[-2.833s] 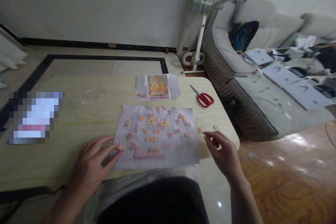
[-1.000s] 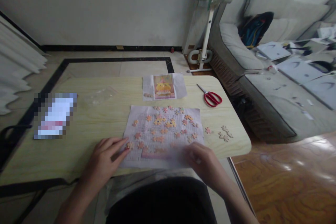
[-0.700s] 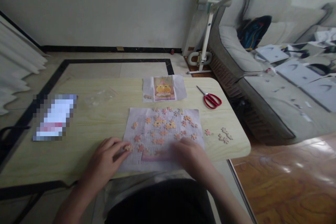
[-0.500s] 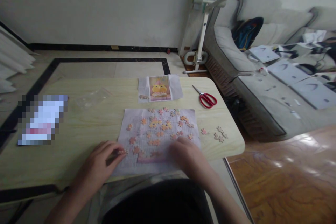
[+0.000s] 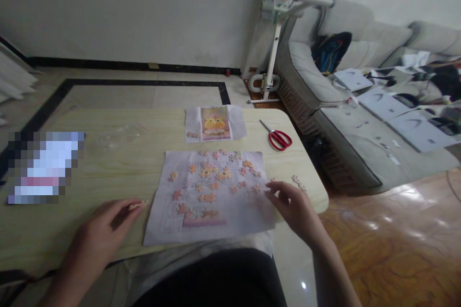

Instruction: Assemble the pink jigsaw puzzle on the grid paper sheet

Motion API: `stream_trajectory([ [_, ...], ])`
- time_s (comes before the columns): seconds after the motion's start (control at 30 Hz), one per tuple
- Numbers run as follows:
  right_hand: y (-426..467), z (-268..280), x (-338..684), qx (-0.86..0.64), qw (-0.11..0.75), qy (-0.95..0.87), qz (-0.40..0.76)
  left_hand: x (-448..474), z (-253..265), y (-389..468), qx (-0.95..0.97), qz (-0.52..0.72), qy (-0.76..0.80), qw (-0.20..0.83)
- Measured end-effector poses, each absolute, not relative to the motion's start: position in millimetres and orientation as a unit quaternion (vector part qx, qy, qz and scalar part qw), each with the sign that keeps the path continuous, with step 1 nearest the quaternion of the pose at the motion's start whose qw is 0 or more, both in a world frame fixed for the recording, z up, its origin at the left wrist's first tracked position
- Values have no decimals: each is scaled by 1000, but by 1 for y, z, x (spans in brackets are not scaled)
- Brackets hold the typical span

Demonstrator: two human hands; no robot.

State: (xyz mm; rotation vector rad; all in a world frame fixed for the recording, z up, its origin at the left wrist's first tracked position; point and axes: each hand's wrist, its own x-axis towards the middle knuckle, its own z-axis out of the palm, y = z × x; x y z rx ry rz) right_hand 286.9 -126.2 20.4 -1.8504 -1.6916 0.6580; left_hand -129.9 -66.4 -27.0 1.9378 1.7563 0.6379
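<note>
My left hand (image 5: 103,225) is left of the white paper sheet (image 5: 162,230), its thumb and fingers pinched on a small puzzle piece (image 5: 139,205). At the sheet's right edge is my right hand (image 5: 297,208), thumb and forefinger slightly apart with nothing visible between them. Several loose jigsaw pieces (image 5: 207,197) in orange, pink and yellow lie spread over the sheet. Near its front edge a joined pink strip (image 5: 203,221) lies flat. A few more pieces (image 5: 298,182) rest on the table beyond my right hand, which partly hides them.
A picture of a yellow figure (image 5: 215,123) lies on paper behind the sheet. Red-handled scissors (image 5: 277,138) are to its right. A clear plastic bag (image 5: 120,135) and a blurred-out phone-like screen (image 5: 48,165) are on the left of the table (image 5: 108,172). A sofa (image 5: 345,148) stands right.
My right hand has moved right, off the puzzle pieces, to the sheet's right edge. My left hand has drawn left, away from the sheet, still pinching the piece. The view has shifted slightly.
</note>
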Motion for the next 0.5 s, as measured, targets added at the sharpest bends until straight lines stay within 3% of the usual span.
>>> stream_trajectory([
  [0.3, -106, 20, 278, -658, 144, -703, 230, -156, -29, -54, 724, 191, 642, 167],
  [0.5, -103, 21, 281, -651, 126, -711, 234, -146, -26, -56, 739, 198, 639, 77],
])
